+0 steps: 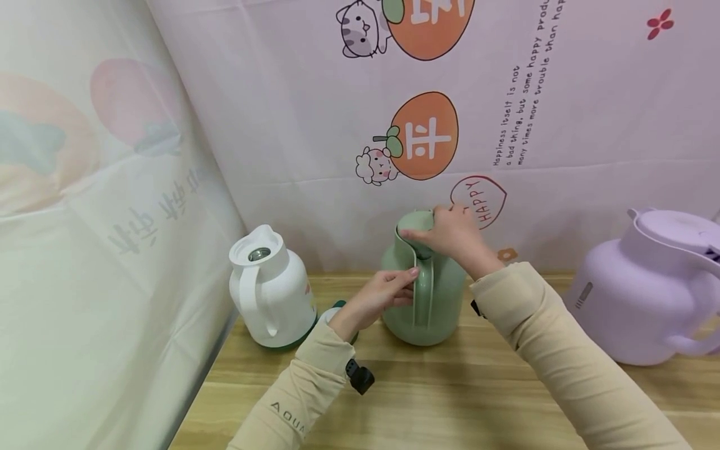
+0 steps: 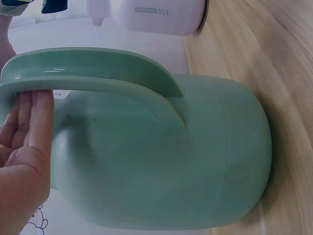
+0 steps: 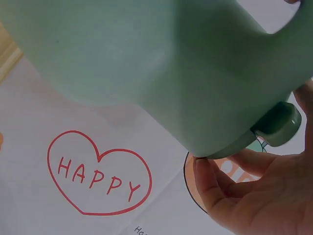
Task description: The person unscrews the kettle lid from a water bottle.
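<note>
A green thermos jug (image 1: pixel 427 312) stands upright on the wooden table, its handle facing the person. My left hand (image 1: pixel 382 294) holds that handle (image 2: pixel 112 88), thumb on the near side and fingers reaching into the loop. At the top, my right hand (image 1: pixel 454 234) grips the green lid (image 1: pixel 416 222) by its edge, thumb toward the left and fingers at the far rim. In the right wrist view, the fingertips (image 3: pixel 205 176) are right at the lid's rim, close to a small protruding tab (image 3: pixel 283 127). The lid sits in the jug's mouth, tilted in the head view.
To the left stands a white jug (image 1: pixel 281 306) with its top uncovered. A small white and green object (image 1: pixel 337 305) is partly hidden behind the left wrist. A lilac jug (image 1: pixel 624 300) stands on the right. A printed cloth (image 1: pixel 304 125) hangs behind the table (image 1: pixel 439 400).
</note>
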`<state>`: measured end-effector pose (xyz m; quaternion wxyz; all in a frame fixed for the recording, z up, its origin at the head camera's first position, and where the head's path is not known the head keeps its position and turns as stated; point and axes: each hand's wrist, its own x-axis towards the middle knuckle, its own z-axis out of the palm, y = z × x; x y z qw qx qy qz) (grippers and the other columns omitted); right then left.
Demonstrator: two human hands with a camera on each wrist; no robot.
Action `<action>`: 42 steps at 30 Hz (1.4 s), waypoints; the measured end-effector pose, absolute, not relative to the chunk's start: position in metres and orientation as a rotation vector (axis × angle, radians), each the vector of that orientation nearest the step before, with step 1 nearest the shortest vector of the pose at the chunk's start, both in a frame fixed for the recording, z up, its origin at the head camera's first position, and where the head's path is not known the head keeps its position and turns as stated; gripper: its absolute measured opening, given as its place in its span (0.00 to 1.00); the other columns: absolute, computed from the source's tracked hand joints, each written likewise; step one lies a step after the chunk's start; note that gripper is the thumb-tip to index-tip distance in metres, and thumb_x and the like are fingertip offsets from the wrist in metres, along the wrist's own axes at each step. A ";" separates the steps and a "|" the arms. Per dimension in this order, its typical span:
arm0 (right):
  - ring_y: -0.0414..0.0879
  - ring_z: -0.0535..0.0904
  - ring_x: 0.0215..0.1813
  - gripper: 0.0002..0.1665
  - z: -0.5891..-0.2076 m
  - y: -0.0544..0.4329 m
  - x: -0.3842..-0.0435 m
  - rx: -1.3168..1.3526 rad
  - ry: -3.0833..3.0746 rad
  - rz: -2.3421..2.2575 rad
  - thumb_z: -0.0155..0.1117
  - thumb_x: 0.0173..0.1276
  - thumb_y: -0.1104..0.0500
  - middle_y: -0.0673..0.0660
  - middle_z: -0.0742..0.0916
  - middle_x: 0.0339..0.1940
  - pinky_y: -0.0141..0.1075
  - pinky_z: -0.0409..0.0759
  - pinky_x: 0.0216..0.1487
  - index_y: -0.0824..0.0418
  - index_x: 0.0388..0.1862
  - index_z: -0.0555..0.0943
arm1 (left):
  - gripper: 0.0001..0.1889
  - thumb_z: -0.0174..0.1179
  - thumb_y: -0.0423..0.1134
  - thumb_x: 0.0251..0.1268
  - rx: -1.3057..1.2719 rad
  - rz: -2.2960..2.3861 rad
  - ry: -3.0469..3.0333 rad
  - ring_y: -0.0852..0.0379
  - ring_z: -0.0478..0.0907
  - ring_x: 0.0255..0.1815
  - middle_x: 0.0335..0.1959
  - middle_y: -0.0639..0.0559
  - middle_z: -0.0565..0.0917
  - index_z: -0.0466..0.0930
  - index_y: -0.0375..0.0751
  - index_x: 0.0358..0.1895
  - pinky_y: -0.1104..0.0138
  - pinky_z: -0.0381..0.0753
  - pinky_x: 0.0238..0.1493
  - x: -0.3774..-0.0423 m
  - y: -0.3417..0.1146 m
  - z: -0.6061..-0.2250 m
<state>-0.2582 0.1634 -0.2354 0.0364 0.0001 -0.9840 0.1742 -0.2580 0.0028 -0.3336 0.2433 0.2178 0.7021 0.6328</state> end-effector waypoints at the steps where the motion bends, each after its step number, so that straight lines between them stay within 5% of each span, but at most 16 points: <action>1: 0.72 0.60 0.66 0.51 -0.236 0.163 -0.259 -0.001 -3.018 0.535 0.57 0.63 0.32 0.79 0.69 0.64 0.61 0.63 0.66 0.75 0.65 0.65 | 0.22 0.45 0.48 0.75 0.598 1.732 1.919 0.63 0.78 0.42 0.41 0.53 0.78 0.76 0.29 0.52 0.62 0.79 0.59 -0.258 0.002 -0.334; 10: 0.59 0.74 0.48 0.44 -0.233 0.170 -0.267 0.182 -2.977 0.577 0.65 0.58 0.38 0.73 0.81 0.52 0.48 0.76 0.47 0.75 0.56 0.74 | 0.24 0.45 0.49 0.76 0.620 1.716 1.936 0.51 0.79 0.55 0.57 0.38 0.79 0.75 0.32 0.59 0.60 0.79 0.60 -0.258 0.001 -0.335; 20: 0.65 0.69 0.65 0.44 -0.230 0.178 -0.272 0.427 -3.052 0.694 0.61 0.63 0.47 0.75 0.70 0.67 0.58 0.71 0.64 0.75 0.68 0.63 | 0.24 0.45 0.49 0.76 0.634 1.716 1.964 0.52 0.80 0.54 0.57 0.37 0.79 0.77 0.31 0.57 0.60 0.80 0.58 -0.256 0.001 -0.334; 28: 0.70 0.57 0.66 0.56 -0.235 0.168 -0.268 0.069 -3.031 0.642 0.60 0.58 0.31 0.78 0.67 0.64 0.60 0.64 0.64 0.75 0.66 0.62 | 0.24 0.45 0.50 0.76 0.627 1.706 1.979 0.49 0.79 0.58 0.58 0.38 0.79 0.76 0.33 0.59 0.60 0.80 0.59 -0.255 0.002 -0.334; 34: 0.67 0.60 0.64 0.52 -0.234 0.168 -0.270 0.063 -3.017 0.671 0.64 0.57 0.35 0.76 0.70 0.61 0.57 0.67 0.61 0.75 0.63 0.65 | 0.24 0.45 0.50 0.76 0.619 1.700 1.987 0.50 0.79 0.56 0.57 0.38 0.79 0.77 0.33 0.58 0.60 0.80 0.59 -0.255 0.003 -0.333; 42: 0.66 0.64 0.64 0.47 -0.234 0.181 -0.279 0.391 -3.071 0.690 0.62 0.59 0.45 0.75 0.67 0.67 0.61 0.69 0.62 0.73 0.69 0.62 | 0.24 0.44 0.49 0.76 0.630 1.714 1.979 0.51 0.79 0.56 0.58 0.37 0.79 0.76 0.32 0.58 0.60 0.79 0.59 -0.254 0.002 -0.335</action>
